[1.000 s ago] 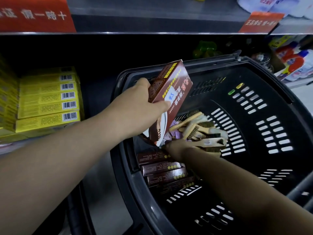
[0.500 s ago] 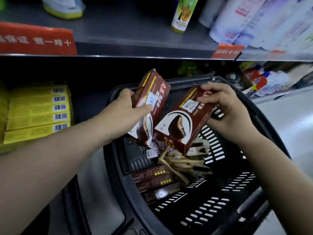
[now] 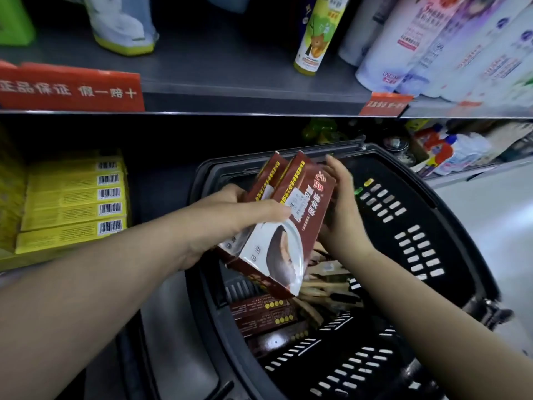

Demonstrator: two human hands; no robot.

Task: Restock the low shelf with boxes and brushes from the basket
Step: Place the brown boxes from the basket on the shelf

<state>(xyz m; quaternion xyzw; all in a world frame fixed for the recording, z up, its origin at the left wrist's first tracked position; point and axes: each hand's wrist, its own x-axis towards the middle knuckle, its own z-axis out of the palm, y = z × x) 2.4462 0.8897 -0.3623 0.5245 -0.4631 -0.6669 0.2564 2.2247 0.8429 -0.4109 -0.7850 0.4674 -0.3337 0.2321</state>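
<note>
Over basket [image 3: 450,220], two boxes [image 3: 308,209] in left hand [image 3: 230,223], right hand [image 3: 343,217] touching

A front box [image 3: 302,215] covers most of the rear box [image 3: 266,180] in the left hand [image 3: 230,217], whose fingers vanish behind both. The thumb of the right hand [image 3: 343,209] is lost behind the cardboard. Brushes [image 3: 326,287] show only in part below. The basket [image 3: 450,226] runs off the bottom edge, and the box print is blurred.

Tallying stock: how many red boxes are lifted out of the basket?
2: front box and rear box, pressed together in the left hand; the right hand touches the front one. A third behind could be hidden.
</note>
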